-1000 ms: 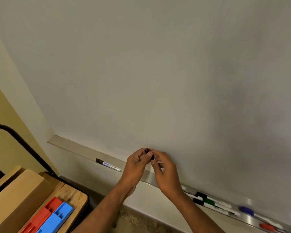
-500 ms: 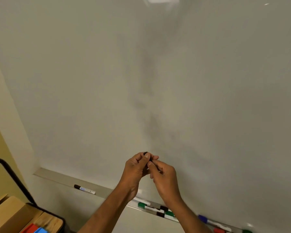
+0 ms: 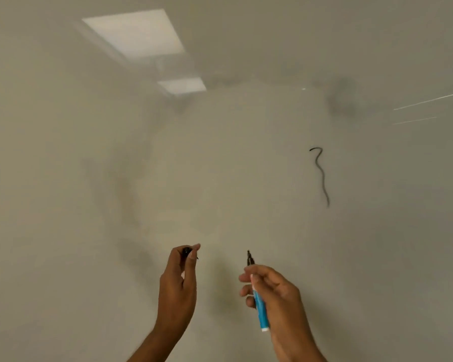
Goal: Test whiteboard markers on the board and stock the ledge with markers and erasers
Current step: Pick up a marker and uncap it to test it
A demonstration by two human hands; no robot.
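Cap (image 3: 186, 250) now off: hands, joined half a second ago, are apart. Left hand (image 3: 177, 288) pinches the cap; right hand (image 3: 273, 292) grips the uncapped marker (image 3: 259, 307), tip up, near the whiteboard (image 3: 220, 152). Ledge out of view. Marker ready for its test stroke; an existing squiggle (image 3: 321, 176) sits upper right.

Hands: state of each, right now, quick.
Left hand: pinches a black cap at the fingertips.
Right hand: grips the uncapped marker, tip pointing up, not touching the board.
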